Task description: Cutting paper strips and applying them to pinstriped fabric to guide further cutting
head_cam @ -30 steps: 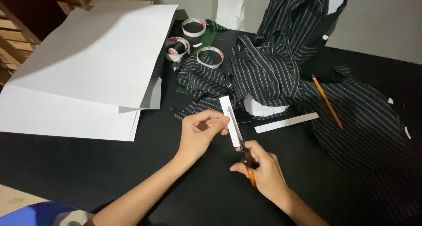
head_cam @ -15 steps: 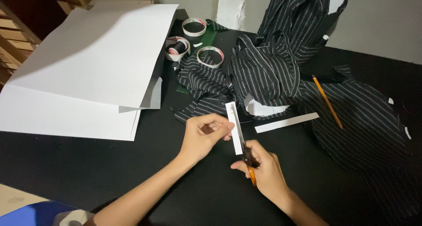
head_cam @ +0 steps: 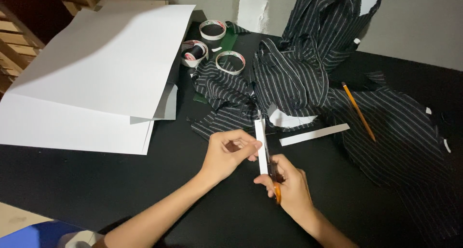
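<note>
We look down on a black counter (head_cam: 87,180) that fills most of the view. At twelve o'clock stands a plain grey wall (head_cam: 415,21) with a pale scuffed patch (head_cam: 251,9). At ten o'clock, wooden slats (head_cam: 19,40) sit in shadow. At seven o'clock we glimpse a strip of beige floor (head_cam: 14,219). The light is dim and even.
</note>
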